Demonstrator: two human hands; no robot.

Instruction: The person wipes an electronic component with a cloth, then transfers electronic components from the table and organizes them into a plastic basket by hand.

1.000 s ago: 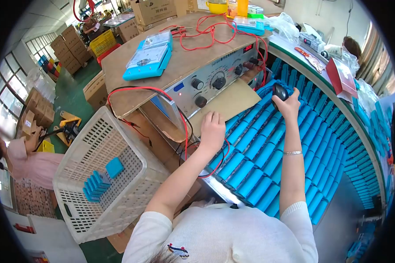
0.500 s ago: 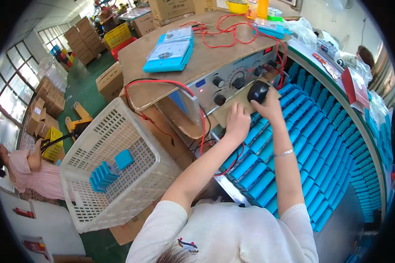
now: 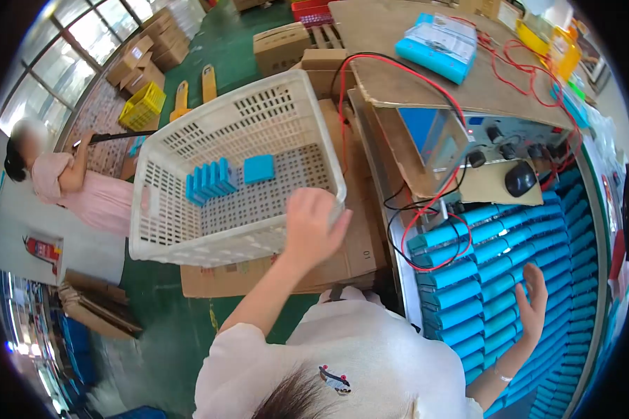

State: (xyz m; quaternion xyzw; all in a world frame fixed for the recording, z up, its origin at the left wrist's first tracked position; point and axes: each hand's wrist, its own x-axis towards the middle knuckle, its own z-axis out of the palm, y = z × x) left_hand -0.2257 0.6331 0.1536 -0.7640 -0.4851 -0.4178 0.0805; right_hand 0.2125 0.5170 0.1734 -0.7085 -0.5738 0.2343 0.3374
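Observation:
A white perforated plastic basket (image 3: 210, 248) stands on my left. My left hand (image 3: 313, 225) is closed over its rim at the near right corner, with the fingertips partly hidden. Inside the basket, several thin blue cases (image 3: 212, 181) stand in a row, and one blue case (image 3: 259, 169) lies flat beside them. To my right, my right hand (image 3: 531, 304) is open and holds nothing, fingers up and thumb apart, above dense rows of blue cases (image 3: 461, 322). A black computer mouse (image 3: 519, 179) rests on a piece of cardboard (image 3: 483, 187), with no hand on it.
A metal-fronted test instrument (image 3: 500, 134) with knobs sits under a brown board (image 3: 377, 77). Red and black wires (image 3: 405, 66) loop down beside the basket. Blue meters (image 3: 437, 49) lie on the board. A person in pink (image 3: 84, 185) stands beyond the basket, near a yellow crate (image 3: 142, 106).
My view has turned left. Both hands have left the mouse and cardboard: the left has gone to the basket rim, and the right has drawn back over the blue rows and opened.

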